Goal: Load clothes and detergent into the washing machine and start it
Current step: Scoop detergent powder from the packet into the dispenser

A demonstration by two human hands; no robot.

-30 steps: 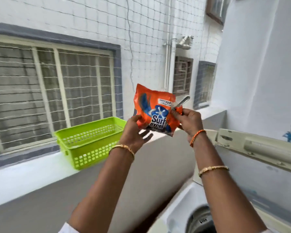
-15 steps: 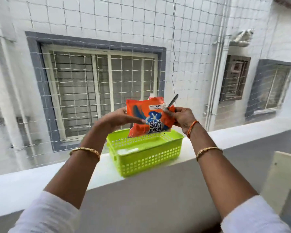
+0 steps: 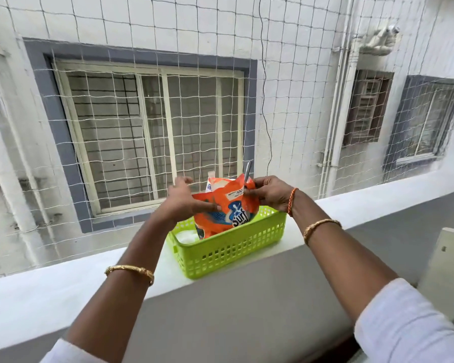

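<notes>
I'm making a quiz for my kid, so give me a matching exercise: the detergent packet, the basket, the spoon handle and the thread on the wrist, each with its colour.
Things:
1. detergent packet
2. basket
3. spoon handle
4. wrist thread

Descriptions:
A. lime green
B. silvery metal
C. orange with a blue and white logo
D. plain orange

Pairs: 1-C, 2-A, 3-B, 4-D

Orange detergent packet (image 3: pixel 224 209), crumpled and open-topped, stands upright with its bottom inside the green basket (image 3: pixel 233 251).
</notes>
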